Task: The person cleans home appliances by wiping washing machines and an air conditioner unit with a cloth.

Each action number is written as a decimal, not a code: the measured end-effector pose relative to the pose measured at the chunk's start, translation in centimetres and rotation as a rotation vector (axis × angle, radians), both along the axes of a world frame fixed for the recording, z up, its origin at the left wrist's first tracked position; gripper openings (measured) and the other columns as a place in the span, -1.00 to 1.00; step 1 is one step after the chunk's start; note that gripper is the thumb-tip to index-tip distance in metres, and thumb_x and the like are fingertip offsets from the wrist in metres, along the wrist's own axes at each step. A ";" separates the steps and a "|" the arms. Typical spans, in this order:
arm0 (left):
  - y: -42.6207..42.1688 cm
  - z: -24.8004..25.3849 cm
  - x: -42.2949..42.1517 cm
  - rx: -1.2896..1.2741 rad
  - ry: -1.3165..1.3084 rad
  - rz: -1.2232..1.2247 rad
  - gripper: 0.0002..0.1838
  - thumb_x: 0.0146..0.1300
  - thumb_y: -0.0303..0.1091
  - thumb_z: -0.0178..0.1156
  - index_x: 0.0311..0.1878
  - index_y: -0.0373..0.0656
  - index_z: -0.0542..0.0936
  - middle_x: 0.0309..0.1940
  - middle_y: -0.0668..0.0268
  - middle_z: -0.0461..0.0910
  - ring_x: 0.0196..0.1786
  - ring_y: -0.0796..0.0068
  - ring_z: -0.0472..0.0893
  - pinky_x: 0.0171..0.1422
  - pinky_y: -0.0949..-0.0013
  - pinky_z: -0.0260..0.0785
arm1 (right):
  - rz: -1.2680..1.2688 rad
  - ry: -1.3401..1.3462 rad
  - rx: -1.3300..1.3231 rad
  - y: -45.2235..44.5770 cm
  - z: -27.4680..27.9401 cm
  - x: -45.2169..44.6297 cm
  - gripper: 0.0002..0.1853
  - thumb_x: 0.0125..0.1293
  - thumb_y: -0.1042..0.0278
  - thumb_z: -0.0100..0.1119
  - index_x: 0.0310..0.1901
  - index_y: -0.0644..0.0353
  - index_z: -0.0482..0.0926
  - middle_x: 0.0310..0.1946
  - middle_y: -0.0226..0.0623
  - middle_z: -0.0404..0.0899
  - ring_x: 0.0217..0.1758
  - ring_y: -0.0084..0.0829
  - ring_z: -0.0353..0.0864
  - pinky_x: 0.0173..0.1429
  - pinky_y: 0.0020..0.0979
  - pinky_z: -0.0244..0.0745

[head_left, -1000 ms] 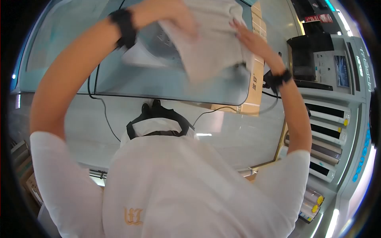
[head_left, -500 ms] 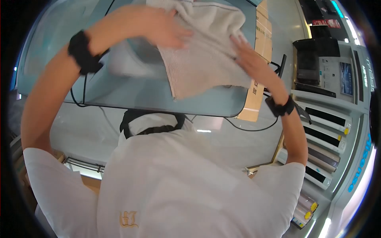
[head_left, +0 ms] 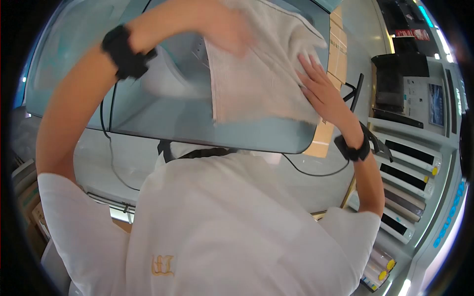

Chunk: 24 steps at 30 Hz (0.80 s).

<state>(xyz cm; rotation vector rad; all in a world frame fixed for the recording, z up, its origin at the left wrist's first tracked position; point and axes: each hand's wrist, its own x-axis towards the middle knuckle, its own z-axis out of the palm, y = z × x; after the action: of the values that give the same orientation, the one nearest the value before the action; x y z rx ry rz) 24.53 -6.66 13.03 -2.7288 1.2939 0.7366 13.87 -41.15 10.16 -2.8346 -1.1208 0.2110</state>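
A light beige towel [head_left: 261,84] lies spread over the blue-grey tabletop [head_left: 163,121], with folds along its far and right parts. On its right side my right hand [head_left: 322,93] rests flat, fingers stretched out. My left hand [head_left: 227,29] is over the towel's upper left part; motion blurs its fingers, so their shape is unclear. Each wrist wears a black strap with a small device.
A whitish blurred shape [head_left: 168,79] shows on the table left of the towel; I cannot tell what it is. Cardboard boxes [head_left: 337,54] stand beyond the right edge. A black cable [head_left: 316,174] hangs below the table. Shelves with white units [head_left: 407,153] are at right.
The view has shifted, so the table sits slightly lower and further right. My left hand has moved right relative to my body, across the towel. My right hand stays at the towel's right side.
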 end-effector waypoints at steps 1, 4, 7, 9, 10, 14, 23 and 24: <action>1.2 -0.6 -1.4 -0.074 -0.035 0.041 -0.31 0.46 0.28 0.04 0.60 0.32 0.36 0.57 -0.10 0.27 0.61 -0.28 0.22 0.64 -0.13 0.12 | -0.011 0.010 0.010 -0.9 0.3 0.3 -0.42 0.59 0.29 -0.06 0.61 -0.08 0.27 0.70 -0.23 0.01 0.74 0.11 -0.07 0.70 0.07 -0.04; 0.3 0.8 0.1 -0.040 0.184 0.113 -0.29 0.45 0.28 0.05 0.58 0.24 0.39 0.47 -0.12 0.42 0.58 -0.34 0.24 0.64 -0.12 0.14 | -0.071 0.025 0.011 -2.5 -0.1 1.2 -0.43 0.62 0.25 -0.09 0.61 -0.11 0.27 0.71 -0.23 0.01 0.74 0.10 -0.09 0.70 0.12 -0.07; -4.2 -0.1 5.4 -0.081 0.233 -0.094 -0.40 0.42 0.10 0.09 0.34 -0.13 0.58 0.28 -0.09 0.60 0.33 -0.17 0.52 0.44 -0.02 0.35 | -0.118 -0.023 0.010 -2.4 -0.3 5.5 -0.46 0.63 0.23 -0.10 0.59 -0.15 0.30 0.71 -0.24 0.00 0.74 0.13 -0.10 0.70 0.16 -0.10; -6.5 -2.4 8.3 -0.164 0.148 -0.192 -0.42 0.40 0.02 0.12 0.20 -0.31 0.68 0.18 -0.08 0.69 0.20 -0.07 0.66 0.33 0.03 0.46 | -0.125 -0.053 0.039 -1.9 -1.1 8.1 -0.47 0.63 0.23 -0.10 0.59 -0.17 0.31 0.71 -0.26 -0.01 0.74 0.16 -0.12 0.70 0.18 -0.12; -7.5 -3.4 9.4 -0.204 0.102 -0.181 -0.42 0.39 0.03 0.13 0.18 -0.31 0.69 0.15 -0.09 0.70 0.20 -0.07 0.66 0.32 0.04 0.47 | -0.125 -0.052 0.054 -1.6 -1.5 8.2 -0.46 0.62 0.24 -0.08 0.58 -0.15 0.32 0.71 -0.24 -0.01 0.74 0.17 -0.13 0.70 0.20 -0.13; -7.4 -1.8 7.0 -0.082 -0.100 -0.194 -0.38 0.31 0.06 0.19 0.20 -0.30 0.68 0.15 -0.12 0.69 0.19 -0.05 0.67 0.29 0.02 0.49 | -0.032 -0.023 0.049 -0.1 -1.7 4.8 -0.44 0.53 0.26 0.03 0.54 -0.07 0.38 0.70 -0.15 0.02 0.74 0.22 -0.13 0.68 0.28 -0.13; 1.2 -2.8 -7.7 -0.352 -0.142 -0.083 -0.29 0.37 0.14 0.23 0.55 0.20 0.43 0.48 -0.25 0.35 0.58 -0.54 0.15 0.65 -0.30 0.07 | -0.053 0.084 -0.151 -2.4 -0.1 -5.6 -0.38 0.43 0.42 0.09 0.52 -0.05 0.38 0.62 -0.01 0.17 0.71 0.14 0.03 0.66 0.24 0.00; 0.1 -3.5 -5.4 -0.312 -0.179 -0.111 -0.28 0.36 0.16 0.23 0.55 0.21 0.43 0.47 -0.25 0.36 0.58 -0.54 0.15 0.64 -0.30 0.09 | -0.088 0.041 -0.228 -2.7 -0.1 -3.2 -0.37 0.45 0.43 0.06 0.55 -0.07 0.34 0.61 -0.01 0.19 0.70 0.14 0.05 0.65 0.22 0.03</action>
<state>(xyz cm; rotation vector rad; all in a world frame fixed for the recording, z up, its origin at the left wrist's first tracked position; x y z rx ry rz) 19.12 -6.61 9.49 -2.8384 1.6196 0.2940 10.62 -43.86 10.11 -3.0534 -1.0212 0.4132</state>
